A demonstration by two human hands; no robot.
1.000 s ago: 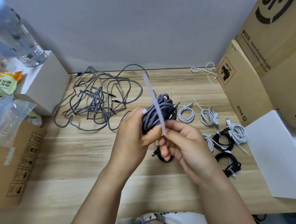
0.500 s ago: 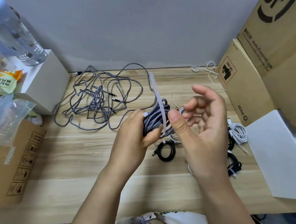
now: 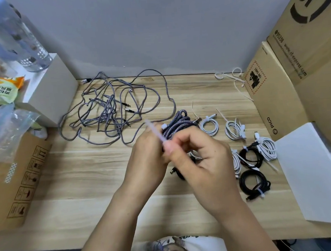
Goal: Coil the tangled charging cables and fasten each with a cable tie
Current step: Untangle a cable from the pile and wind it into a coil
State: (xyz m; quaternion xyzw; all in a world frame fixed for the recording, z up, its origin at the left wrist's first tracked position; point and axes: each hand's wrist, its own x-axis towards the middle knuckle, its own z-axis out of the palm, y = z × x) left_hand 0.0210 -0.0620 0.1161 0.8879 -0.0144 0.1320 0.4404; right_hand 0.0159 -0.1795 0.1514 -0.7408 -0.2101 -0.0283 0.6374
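Observation:
A coiled grey braided cable (image 3: pixel 177 124) is held above the wooden table (image 3: pixel 68 180) by my left hand (image 3: pixel 147 155), whose fingers curl round the bundle. My right hand (image 3: pixel 199 158) pinches the white cable tie (image 3: pixel 155 132) that wraps the coil; the tie's free end slants up to the left. A tangle of grey braided cable (image 3: pixel 114 110) lies at the back left. Several tied coils lie to the right: white ones (image 3: pixel 209 126) (image 3: pixel 235 129) and black ones (image 3: pixel 254 184). A black coil under my hands is mostly hidden.
Spare white cable ties (image 3: pixel 233 79) lie at the back right by cardboard boxes (image 3: pixel 270 93). A white sheet (image 3: pixel 315 175) covers the right edge. At left stand a white box (image 3: pixel 51 93), a bottle (image 3: pixel 22 46), plastic bags and a cardboard box (image 3: pixel 20 183).
My right hand, open half a second ago, has closed on the cable tie. The tie's free end has swung from upright to pointing up-left.

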